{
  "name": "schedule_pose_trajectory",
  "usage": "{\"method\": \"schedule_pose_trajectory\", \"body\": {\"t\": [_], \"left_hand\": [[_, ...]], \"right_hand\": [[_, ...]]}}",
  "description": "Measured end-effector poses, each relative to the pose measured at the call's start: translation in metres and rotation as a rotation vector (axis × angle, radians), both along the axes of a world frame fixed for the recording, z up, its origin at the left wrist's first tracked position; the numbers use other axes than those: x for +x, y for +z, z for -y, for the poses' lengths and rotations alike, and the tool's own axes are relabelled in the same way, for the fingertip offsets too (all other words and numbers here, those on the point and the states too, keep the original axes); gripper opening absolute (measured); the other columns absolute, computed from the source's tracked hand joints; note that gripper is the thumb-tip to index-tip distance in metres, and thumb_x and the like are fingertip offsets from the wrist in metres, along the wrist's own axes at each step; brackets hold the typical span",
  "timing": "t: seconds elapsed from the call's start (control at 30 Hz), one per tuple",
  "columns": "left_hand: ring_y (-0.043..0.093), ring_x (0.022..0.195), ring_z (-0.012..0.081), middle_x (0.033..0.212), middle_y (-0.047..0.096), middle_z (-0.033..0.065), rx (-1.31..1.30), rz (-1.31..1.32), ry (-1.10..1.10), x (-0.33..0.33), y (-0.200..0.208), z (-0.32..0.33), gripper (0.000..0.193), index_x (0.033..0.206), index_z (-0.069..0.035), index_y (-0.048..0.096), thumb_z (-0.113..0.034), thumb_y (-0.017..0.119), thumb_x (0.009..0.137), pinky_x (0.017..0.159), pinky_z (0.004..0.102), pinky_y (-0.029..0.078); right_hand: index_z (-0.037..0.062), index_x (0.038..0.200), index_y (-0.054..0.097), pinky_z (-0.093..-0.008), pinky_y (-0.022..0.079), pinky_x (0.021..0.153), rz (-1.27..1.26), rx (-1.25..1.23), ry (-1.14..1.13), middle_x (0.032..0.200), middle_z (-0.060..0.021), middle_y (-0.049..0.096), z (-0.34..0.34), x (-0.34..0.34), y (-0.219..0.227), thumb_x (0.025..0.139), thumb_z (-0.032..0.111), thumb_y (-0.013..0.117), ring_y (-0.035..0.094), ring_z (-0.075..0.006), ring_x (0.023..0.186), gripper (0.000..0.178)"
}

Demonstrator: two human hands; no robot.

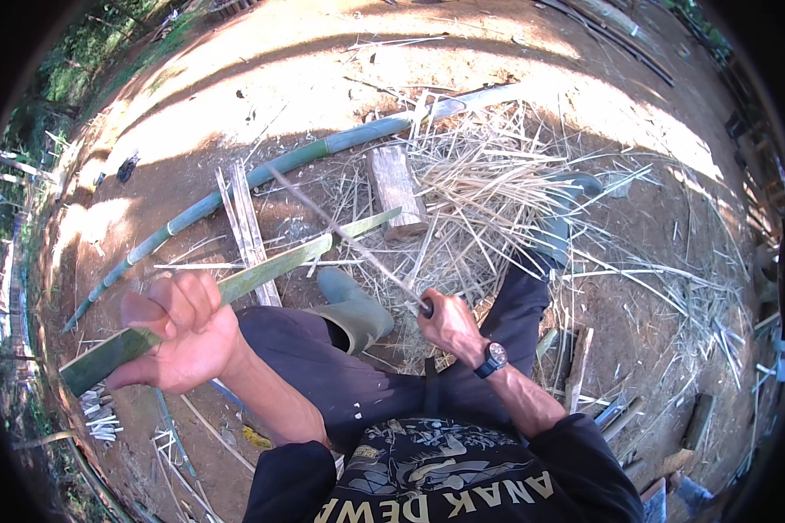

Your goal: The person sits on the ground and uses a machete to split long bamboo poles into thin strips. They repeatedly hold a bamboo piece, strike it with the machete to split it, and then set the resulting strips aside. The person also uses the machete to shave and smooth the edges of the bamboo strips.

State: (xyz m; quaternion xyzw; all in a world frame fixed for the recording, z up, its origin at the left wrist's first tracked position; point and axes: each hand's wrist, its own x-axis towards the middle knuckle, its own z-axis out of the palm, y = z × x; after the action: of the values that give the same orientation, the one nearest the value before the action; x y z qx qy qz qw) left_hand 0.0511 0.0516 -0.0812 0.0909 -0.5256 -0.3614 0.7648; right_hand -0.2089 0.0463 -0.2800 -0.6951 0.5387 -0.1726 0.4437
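Note:
My left hand [186,331] is closed round a split green bamboo strip [275,268], which slants up and right from it. The strip's thinner far end reaches a wooden block [395,187] on the ground; I cannot tell whether they touch. In my right hand [455,329] is the dark handle of a long knife, with its blade [368,254] pointing up and left. The blade crosses the strip at a step where it narrows. It is slightly blurred.
A long green bamboo pole [301,155] lies beyond my hands, near two flat wooden slats [245,227]. Thin bamboo slivers [497,179] pile up around the block. My rubber boots [351,305] stand on bare soil. Wood scraps [578,370] lie at the right.

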Motion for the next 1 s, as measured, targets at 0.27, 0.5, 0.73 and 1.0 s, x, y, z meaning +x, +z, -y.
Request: {"method": "schedule_pose_trajectory", "body": {"t": [0.27,0.5,0.73,1.0], "left_hand": [[0.017,0.046,0.008,0.052,0.026,-0.0027,-0.009,0.02,0.027,-0.002,0.001,0.007,0.065,0.069,-0.012,0.034,-0.075,0.042,0.083,0.046,0.0268,0.013],[0.018,0.037,0.0048,0.05,0.03,-0.0037,-0.01,0.075,0.216,-0.008,0.0,0.009,0.063,0.065,-0.014,0.032,-0.073,0.038,0.087,0.038,0.0226,0.011],[0.02,0.037,0.0052,0.05,0.031,-0.0032,-0.031,0.077,0.184,0.003,0.003,0.01,0.062,0.065,-0.014,0.032,-0.072,0.038,0.088,0.037,0.0222,0.013],[0.031,0.042,0.0097,0.054,0.035,0.0014,-0.033,0.085,0.187,-0.008,0.004,0.004,0.061,0.071,-0.011,0.037,-0.07,0.036,0.089,0.042,0.024,0.027]], "right_hand": [[-0.0065,0.08,0.062,-0.0515,0.049,0.071,-0.173,-0.045,-0.12,0.073,-0.0311,0.061,0.04,-0.037,-0.115,0.07,0.01,0.055,0.062,-0.0456,0.073,0.02],[-0.0082,0.082,0.061,-0.049,0.048,0.07,-0.133,0.012,-0.091,0.073,-0.0304,0.06,0.044,-0.031,-0.095,0.07,0.013,0.057,0.061,-0.0454,0.073,0.025],[-0.0092,0.076,0.063,-0.0506,0.049,0.075,-0.305,0.131,-0.168,0.077,-0.0341,0.06,0.076,-0.055,-0.182,0.068,0.012,0.054,0.062,-0.0465,0.078,0.024],[-0.0045,0.058,0.059,-0.0332,0.048,0.047,0.073,0.461,-0.267,0.051,-0.0114,0.057,0.071,-0.044,-0.139,0.069,0.015,0.069,0.059,-0.0191,0.047,0.025]]}}
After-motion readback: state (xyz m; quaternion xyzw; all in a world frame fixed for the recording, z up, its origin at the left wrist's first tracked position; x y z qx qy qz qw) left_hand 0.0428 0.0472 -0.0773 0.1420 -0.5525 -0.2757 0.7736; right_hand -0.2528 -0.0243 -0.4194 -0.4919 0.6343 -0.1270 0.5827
